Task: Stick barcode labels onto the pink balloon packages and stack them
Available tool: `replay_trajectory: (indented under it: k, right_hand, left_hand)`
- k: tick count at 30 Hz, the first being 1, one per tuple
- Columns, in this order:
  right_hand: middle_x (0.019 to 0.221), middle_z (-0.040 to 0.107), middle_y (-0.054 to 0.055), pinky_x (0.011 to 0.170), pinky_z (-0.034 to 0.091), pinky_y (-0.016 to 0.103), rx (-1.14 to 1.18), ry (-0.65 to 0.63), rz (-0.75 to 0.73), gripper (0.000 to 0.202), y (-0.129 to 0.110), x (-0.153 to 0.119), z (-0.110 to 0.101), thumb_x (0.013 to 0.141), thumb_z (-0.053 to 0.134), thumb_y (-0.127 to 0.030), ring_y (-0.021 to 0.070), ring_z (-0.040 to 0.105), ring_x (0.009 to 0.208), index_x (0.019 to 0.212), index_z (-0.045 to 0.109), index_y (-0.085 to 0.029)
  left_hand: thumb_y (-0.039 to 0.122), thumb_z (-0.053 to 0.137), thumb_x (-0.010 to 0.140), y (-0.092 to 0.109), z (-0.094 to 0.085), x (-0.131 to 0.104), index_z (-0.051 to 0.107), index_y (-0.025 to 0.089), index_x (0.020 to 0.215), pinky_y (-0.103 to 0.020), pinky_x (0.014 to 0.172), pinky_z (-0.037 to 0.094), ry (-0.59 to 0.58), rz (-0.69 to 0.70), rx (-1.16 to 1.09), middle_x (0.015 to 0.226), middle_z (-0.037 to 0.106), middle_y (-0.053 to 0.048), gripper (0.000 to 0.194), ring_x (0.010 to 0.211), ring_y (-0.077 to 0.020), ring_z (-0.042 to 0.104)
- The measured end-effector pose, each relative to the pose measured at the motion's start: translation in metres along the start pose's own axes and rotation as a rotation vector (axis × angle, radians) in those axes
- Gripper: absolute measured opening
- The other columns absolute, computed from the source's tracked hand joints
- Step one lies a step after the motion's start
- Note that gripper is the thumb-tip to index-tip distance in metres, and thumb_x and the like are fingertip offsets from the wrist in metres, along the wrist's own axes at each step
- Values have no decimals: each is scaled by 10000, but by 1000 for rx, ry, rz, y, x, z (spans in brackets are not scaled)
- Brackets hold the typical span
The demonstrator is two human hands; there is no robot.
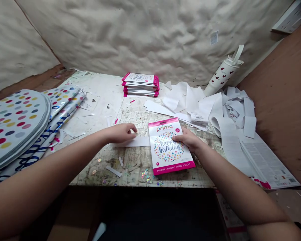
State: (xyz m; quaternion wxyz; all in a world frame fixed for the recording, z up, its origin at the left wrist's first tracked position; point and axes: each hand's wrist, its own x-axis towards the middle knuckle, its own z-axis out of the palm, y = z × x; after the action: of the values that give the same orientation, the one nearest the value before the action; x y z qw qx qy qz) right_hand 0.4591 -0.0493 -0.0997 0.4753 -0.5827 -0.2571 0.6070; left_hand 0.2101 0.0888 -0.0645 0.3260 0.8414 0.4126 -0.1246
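Observation:
My right hand grips the right edge of a balloon packet, its thumb lying across the front. The packet is white with pink bands and reads "happy birthday" over a dotted circle. It is tilted slightly above the table's front. To its left, my left hand hovers with loosely curled fingers and a gap between thumb and forefinger; nothing shows in it. Just beneath that hand lies a white paper strip, whose right end passes behind the packet. Farther back stands a stack of similar packets.
Dotted round foil balloons are piled at the left. White paper strips heap up at the right, near a white tumbler with hearts. A printed card lies at the right edge. Confetti and scraps litter the worn table.

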Motion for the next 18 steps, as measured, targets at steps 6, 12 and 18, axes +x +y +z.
replay_trajectory:
  k: [6,12,18]
  right_hand:
    - [752,705,50,648,551,376,90,-87,13,362,-5,7,24,535,683,-76,215,658,647,873,574,-146]
    - [759,665,28,640,516,339,-119,64,-65,383,8,26,47,525,721,-92,205,625,683,874,577,-157]
    - [1095,584,85,841,458,408,-663,678,-418,434,-39,24,-53,708,680,-427,250,561,986,1065,537,-227]
  left_hand:
    - [375,564,599,-22,6,-16,580,183,906,-241,536,379,-5,-95,-95,682,616,-5,363,608,-172,559]
    - [412,534,686,-22,4,-14,568,184,960,-285,651,413,97,-82,52,836,664,-52,358,763,-229,597]
    - [541,489,787,0,-8,-22,567,234,999,-293,766,423,388,-5,-35,1061,637,-43,381,936,-222,570]
